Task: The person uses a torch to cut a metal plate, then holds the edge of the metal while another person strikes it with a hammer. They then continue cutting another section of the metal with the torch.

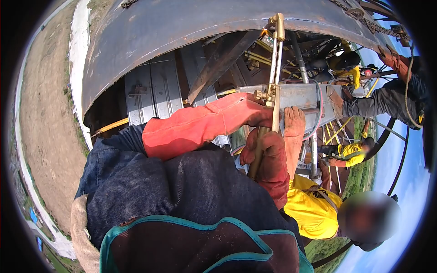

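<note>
A brass cutting torch [274, 68] runs up from my hands to its angled head at the edge of a large curved steel plate [182, 38]. A small orange glow shows at the torch tip, beside the plate's edge. In a red leather glove, my left hand [261, 114] is closed about the torch near its valve; its fingers are partly hidden. Lower down, my right hand [268, 152], in a darker red glove, wraps round the brass handle. Right beside the torch rests a co-worker's gloved hand [294, 122], fingers upward.
The yellow-shirted co-worker [314, 207] is close on my right. Another person's leg [373, 102] and boot stand on the metal planks [296, 98]. More workers are among pipes and scaffolding beyond. A chain [373, 25] hangs at upper right, and ground lies far below at left.
</note>
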{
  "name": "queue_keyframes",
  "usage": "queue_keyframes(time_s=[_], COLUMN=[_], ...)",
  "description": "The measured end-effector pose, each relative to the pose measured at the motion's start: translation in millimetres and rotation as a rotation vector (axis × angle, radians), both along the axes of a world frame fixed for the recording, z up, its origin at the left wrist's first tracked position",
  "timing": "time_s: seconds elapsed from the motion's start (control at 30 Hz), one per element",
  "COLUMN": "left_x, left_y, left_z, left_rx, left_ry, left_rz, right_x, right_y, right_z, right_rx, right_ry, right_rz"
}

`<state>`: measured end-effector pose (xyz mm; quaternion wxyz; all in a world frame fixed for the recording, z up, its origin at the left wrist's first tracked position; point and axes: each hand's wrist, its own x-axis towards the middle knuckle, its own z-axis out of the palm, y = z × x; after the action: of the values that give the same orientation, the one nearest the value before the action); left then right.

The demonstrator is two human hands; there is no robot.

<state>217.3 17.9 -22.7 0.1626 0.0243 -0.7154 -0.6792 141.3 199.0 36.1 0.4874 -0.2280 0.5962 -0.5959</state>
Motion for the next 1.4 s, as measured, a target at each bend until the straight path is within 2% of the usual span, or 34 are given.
queue_keyframes(time_s=[0.1,0.23,0.33,0.43,0.53,0.63,0.77,0.97,1.07,1.13,1.4], left_x=[-0.6,2.3,0.3,3.8,2.3,-2.1,-4.3,-8.0,-1.4,4.5,-1.1], left_y=[-1.8,0.7,-0.2,3.0,1.0,2.2,-2.1,-1.3,-1.7,-6.6,0.0], left_z=[-3.9,2.1,0.3,4.3,-2.3,-4.8,-20.7,-24.0,-14.2,-5.8,-1.3], left_rx=[0.071,0.014,0.172,0.103,0.023,0.324,0.191,-0.034,-0.051,-0.163,0.305], left_ry=[0.032,0.031,-0.044,0.12,0.117,0.047,0.118,0.244,0.19,0.173,0.038], left_rz=[-0.004,-0.002,-0.058,-0.02,-0.007,-0.09,-0.071,-0.001,-0.002,-0.005,-0.082], right_x=[2.8,3.0,5.2,5.8,3.2,3.9,2.9,3.8,3.8,2.7,9.8], right_y=[-2.7,-2.3,-3.0,-2.8,-1.3,-1.1,-6.8,-4.3,-5.1,-5.5,-7.1], right_z=[4.8,3.7,3.3,6.9,-1.4,-2.5,-0.6,7.3,6.9,7.9,18.9], right_rx=[-0.019,-0.002,-0.027,-0.015,-0.041,-0.032,-0.026,0.011,-0.002,-0.001,-0.003], right_ry=[0.034,0.033,0.045,0.049,0.041,0.033,0.042,0.042,0.022,0.023,0.071], right_rz=[0.019,0.002,-0.007,-0.004,-0.009,-0.015,0.041,0.005,-0.011,-0.012,-0.024])
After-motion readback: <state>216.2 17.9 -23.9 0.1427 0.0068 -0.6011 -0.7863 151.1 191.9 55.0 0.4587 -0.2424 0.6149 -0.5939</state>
